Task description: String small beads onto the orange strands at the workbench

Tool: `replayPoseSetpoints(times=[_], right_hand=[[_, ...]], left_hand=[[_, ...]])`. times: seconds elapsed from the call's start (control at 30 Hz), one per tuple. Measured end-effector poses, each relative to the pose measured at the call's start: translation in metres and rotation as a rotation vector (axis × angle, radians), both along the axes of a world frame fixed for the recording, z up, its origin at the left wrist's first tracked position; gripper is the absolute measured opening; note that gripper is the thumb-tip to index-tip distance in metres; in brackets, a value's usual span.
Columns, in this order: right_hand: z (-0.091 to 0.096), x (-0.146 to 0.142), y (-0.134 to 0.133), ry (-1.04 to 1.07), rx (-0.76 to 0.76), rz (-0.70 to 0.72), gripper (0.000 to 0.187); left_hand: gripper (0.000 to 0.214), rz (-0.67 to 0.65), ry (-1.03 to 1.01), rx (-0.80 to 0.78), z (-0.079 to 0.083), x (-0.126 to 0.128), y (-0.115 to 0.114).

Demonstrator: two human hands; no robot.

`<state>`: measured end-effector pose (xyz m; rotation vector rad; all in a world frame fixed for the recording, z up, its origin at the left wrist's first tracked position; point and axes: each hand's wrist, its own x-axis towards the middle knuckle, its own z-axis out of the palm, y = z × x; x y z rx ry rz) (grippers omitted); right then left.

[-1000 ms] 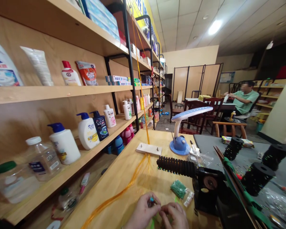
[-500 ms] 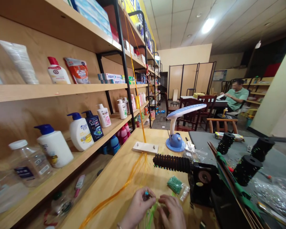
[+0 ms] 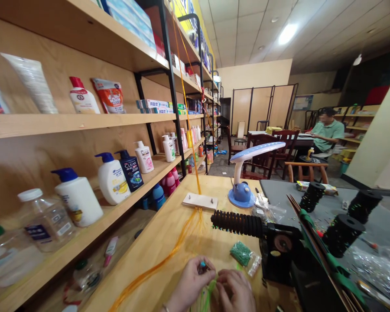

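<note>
Bottom of frame, at the near edge of a pale wooden bench (image 3: 169, 247): left hand (image 3: 190, 288) and right hand (image 3: 235, 292), almost touching. Left fingers (image 3: 195, 269) are pressed together on a small dark piece (image 3: 202, 268) with a blue tip. Right fingers (image 3: 225, 275) are curled in beside it; whether they grip anything, I cannot tell. Bright green strands (image 3: 211, 288) hang below the hands.

Orange strands (image 3: 157, 264) sweep across the bench from 7 o'clock, gather at 12 by a small peg board (image 3: 199, 201), then rise to the upper shelving. At 1 o'clock, a black ribbed rod (image 3: 237, 225) projects from a black clamp (image 3: 277, 247); a bag of green beads (image 3: 241, 253) lies just before it. Behind stands a blue desk lamp (image 3: 242, 195).

Right, at 2 to 3 o'clock: a grey mat (image 3: 279, 190) carrying black ribbed cylinders (image 3: 341, 229). Left, at 9 to 11 o'clock: wooden shelves (image 3: 84, 125) of shampoo bottles (image 3: 112, 180) and toothpaste boxes (image 3: 152, 104).

Far off at 1 o'clock — a seated person in a green shirt (image 3: 326, 134), beyond dark wooden chairs (image 3: 260, 151), under a tiled ceiling (image 3: 247, 30).
</note>
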<state>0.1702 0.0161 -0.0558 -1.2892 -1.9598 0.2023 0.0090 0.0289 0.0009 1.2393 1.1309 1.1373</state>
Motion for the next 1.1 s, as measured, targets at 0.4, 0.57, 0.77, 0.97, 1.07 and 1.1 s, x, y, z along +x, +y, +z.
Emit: replayPoseSetpoints(times=[0.4,0.57,0.77,0.97,1.07,1.1], right_hand=[[-0.011,0.001,0.005,-0.005,0.089,0.018,0.009],[-0.012,0.001,0.005,-0.012,0.071,0.011,0.01],[-0.012,0.002,0.005,0.069,0.074,-0.002,0.023],[-0.009,0.001,0.003,0.388,-0.03,-0.062,0.023],[0.0,-0.002,-0.001,0.613,-0.151,-0.069,0.036],[0.004,-0.002,-0.002,0.674,-0.192,-0.074,0.039]], left_hand=[[0.021,-0.061,0.024,-0.007,-0.001,0.002,0.001],[0.021,-0.071,0.033,-0.009,-0.004,0.002,0.002],[0.02,-0.052,0.052,-0.011,0.0,0.001,0.002],[0.009,-0.15,0.192,-0.003,-0.001,-0.001,0.001],[0.005,-0.243,0.387,0.009,0.0,-0.001,-0.001],[0.006,-0.272,0.442,0.013,0.001,0.0,-0.002]])
